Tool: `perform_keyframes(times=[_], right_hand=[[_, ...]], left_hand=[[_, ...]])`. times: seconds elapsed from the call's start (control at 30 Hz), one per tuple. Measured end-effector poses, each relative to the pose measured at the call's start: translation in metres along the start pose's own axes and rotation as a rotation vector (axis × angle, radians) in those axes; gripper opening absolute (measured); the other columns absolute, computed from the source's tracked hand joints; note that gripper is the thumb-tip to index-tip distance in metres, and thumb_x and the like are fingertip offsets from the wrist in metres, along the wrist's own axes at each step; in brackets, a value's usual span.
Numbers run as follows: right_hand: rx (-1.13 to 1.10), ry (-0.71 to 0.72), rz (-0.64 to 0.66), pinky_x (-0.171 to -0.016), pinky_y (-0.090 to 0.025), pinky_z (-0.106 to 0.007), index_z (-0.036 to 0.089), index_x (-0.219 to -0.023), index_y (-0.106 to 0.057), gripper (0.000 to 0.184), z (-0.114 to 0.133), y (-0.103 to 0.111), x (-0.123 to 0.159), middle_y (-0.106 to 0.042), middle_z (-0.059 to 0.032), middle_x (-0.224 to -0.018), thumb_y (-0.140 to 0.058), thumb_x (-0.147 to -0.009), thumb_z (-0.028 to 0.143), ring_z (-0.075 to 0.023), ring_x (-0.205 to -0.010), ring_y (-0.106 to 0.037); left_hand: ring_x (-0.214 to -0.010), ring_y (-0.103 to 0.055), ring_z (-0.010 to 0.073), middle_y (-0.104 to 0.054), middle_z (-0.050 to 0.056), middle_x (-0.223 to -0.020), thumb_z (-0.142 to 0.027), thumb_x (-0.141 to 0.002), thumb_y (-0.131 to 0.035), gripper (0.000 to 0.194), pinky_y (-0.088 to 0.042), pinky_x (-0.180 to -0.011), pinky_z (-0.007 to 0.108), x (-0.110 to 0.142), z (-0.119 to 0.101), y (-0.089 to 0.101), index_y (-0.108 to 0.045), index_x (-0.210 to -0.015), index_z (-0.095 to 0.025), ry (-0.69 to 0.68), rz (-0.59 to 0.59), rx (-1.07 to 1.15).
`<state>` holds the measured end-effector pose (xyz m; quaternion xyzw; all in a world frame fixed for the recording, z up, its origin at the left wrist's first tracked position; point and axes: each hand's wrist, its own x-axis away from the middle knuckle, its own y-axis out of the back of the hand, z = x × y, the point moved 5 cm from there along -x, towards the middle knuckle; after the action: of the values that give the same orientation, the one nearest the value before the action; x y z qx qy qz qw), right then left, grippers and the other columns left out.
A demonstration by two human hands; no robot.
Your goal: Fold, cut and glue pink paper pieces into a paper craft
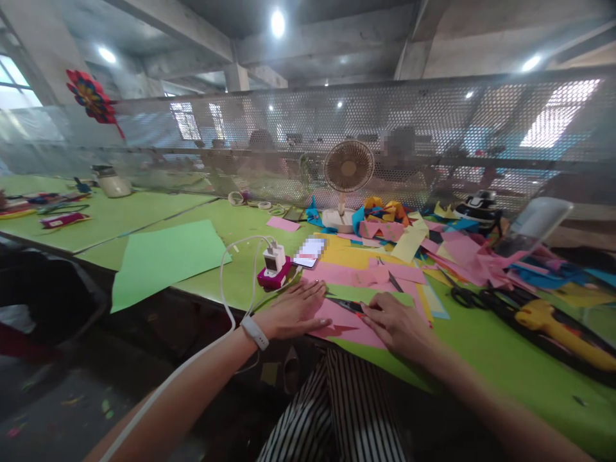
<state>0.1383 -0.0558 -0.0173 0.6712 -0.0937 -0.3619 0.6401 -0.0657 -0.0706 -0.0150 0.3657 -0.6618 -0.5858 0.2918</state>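
My left hand lies flat with fingers stretched out, pressing on the pink paper near the table's front edge. A watch with a pale band is on that wrist. My right hand is closed around a slim black-and-orange tool that looks like a utility knife. Its dark tip points left, toward my left fingers, and rests over the paper. A green strip of paper lies just beyond the knife. Further back are more pink sheets and a dark pointed piece.
A phone and a charger on a purple block sit beyond my left hand, its white cable crossing my forearm. A small fan stands behind. Paper scraps, black scissors and a yellow-handled tool are right; a green sheet left.
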Motion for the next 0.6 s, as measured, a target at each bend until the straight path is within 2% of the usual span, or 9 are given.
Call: perform_keyframes(times=[0.3, 0.5, 0.6], right_hand=[[-0.024, 0.074, 0.054, -0.065, -0.044, -0.031, 0.013, -0.103, -0.063, 0.027, -0.0047, -0.0008, -0.0022, -0.057, -0.0111, -0.089, -0.041, -0.090, 0.024, -0.0211, -0.083, -0.053], [-0.067, 0.087, 0.093, -0.067, -0.042, -0.030, 0.016, -0.090, -0.066, 0.029, -0.0065, 0.0051, -0.0050, -0.056, -0.0095, -0.087, -0.039, -0.091, 0.026, -0.0192, -0.081, -0.053], [-0.108, 0.092, 0.112, -0.068, -0.042, -0.029, 0.017, -0.092, -0.065, 0.028, -0.0078, 0.0062, -0.0049, -0.055, -0.0090, -0.088, -0.039, -0.091, 0.028, -0.0182, -0.080, -0.053]], left_hand=[[-0.133, -0.022, 0.0208, -0.026, 0.008, -0.145, -0.062, -0.085, -0.026, 0.071, -0.010, -0.109, 0.033, -0.0027, -0.0036, -0.0013, -0.022, -0.140, -0.016, -0.020, -0.053, -0.058], [-0.133, -0.023, 0.0214, -0.027, 0.007, -0.144, -0.062, -0.084, -0.030, 0.071, -0.011, -0.109, 0.035, -0.0031, -0.0008, -0.0016, -0.023, -0.139, -0.018, -0.004, -0.057, -0.025], [-0.133, -0.023, 0.0221, -0.028, 0.007, -0.144, -0.061, -0.085, -0.032, 0.069, -0.013, -0.109, 0.037, -0.0016, 0.0007, -0.0025, -0.022, -0.140, -0.020, -0.017, -0.079, 0.004]])
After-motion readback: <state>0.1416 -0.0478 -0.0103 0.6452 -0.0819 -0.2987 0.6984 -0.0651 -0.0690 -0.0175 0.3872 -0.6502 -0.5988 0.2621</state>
